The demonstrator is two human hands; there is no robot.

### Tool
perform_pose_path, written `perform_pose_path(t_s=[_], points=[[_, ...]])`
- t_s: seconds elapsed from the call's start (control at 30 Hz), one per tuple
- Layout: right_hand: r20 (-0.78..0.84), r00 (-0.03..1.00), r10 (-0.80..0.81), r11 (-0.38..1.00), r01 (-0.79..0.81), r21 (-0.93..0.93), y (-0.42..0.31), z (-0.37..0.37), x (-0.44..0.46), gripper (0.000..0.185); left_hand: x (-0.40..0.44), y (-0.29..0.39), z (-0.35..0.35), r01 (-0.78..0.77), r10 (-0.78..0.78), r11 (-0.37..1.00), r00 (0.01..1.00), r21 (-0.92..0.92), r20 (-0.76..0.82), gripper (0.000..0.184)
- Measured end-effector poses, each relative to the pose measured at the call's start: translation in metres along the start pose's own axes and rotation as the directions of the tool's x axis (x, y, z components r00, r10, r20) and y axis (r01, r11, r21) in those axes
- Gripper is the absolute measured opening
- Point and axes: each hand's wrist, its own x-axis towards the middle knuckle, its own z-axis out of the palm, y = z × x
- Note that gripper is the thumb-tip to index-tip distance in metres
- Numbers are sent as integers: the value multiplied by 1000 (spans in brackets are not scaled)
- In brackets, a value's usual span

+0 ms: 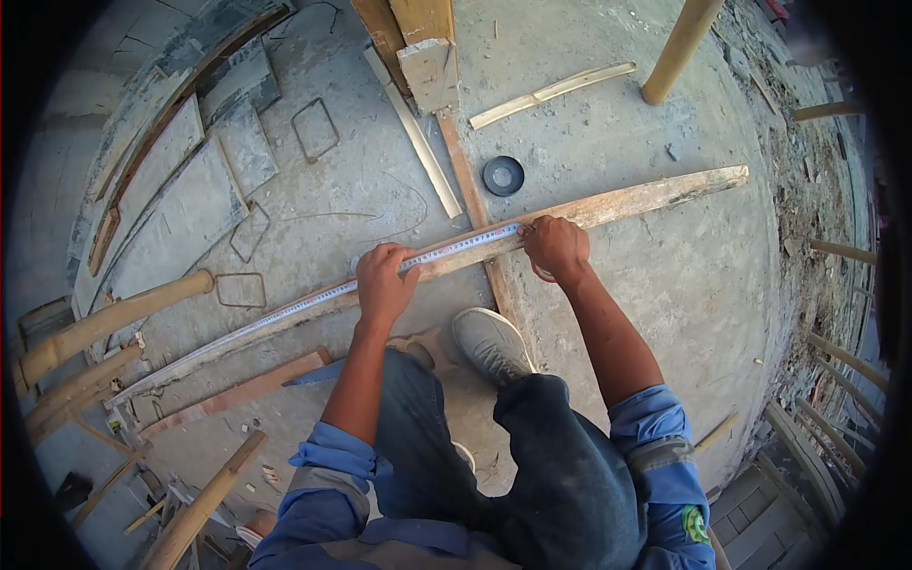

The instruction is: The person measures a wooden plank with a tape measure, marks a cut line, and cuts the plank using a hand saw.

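Observation:
A long wooden plank (655, 198) lies slantwise across the concrete floor in front of me. Along its top runs the white blade of a tape measure (460, 246), stretched from the plank's far left end to my right hand. My left hand (385, 283) is closed over the blade and the plank, its thumb on the near side. Closed round the tape measure's right end is my right hand (557, 249), which rests on the plank. A bit of red shows under its fingers, but the tape's case is mostly hidden.
A black roll of tape (503, 176) lies beyond the plank. A narrow wood strip (465, 171) passes under the plank. Round posts (680, 52) stand at right and left. Bent wire frames (315, 130) and flat boards (180, 214) lie at left. My shoe (492, 344) is close to the plank.

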Motion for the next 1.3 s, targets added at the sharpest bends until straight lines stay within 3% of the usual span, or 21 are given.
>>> perform_pose_path(t_s=[0.07,0.13,0.27,0.37,0.47,0.53,0.67,0.77,0.87,0.97,1.1,1.17,1.3], points=[[1,999,-34,999,34,0,-1,-2,-1,44,-14,-19,-7,77,-78,997,996,20,42,21],[2,996,-92,996,92,-2,6,-1,-3,44,-24,-29,-13,27,-27,1000,1000,-14,-3,16],[238,947,-217,971,235,-48,13,-18,-20,47,-39,-22,-26,-24,29,997,997,-72,72,19],[480,840,-254,941,330,-80,-4,-19,-46,54,-59,-18,-26,231,-183,968,918,-101,352,24],[574,766,-290,926,377,-35,-22,5,-60,54,-80,-39,-29,170,-123,981,915,-91,383,32],[607,728,-319,912,411,-14,-39,14,-66,53,-90,-50,-46,264,-229,964,873,-22,432,34],[513,683,-520,837,528,145,-70,12,-85,50,-106,-53,-105,398,-369,916,798,44,477,35],[501,617,-607,778,591,214,-98,3,-98,47,-111,-18,-160,387,-357,922,846,5,395,35],[505,654,-563,797,592,120,-121,19,-97,46,-140,-48,-137,279,-258,950,953,-137,157,34],[520,656,-547,795,602,77,-134,37,-98,48,-176,-116,-117,388,-422,906,861,170,283,33],[596,548,-587,763,622,179,-146,65,-108,51,-189,-116,-137,485,-467,873,809,44,355,35],[618,539,-572,770,613,179,-150,71,-110,51,-171,-86,-150,468,-429,883,835,-35,344,33],[610,541,-579,758,632,159,-154,76,-108,53,-182,-94,-132,414,-382,910,827,12,412,28]])
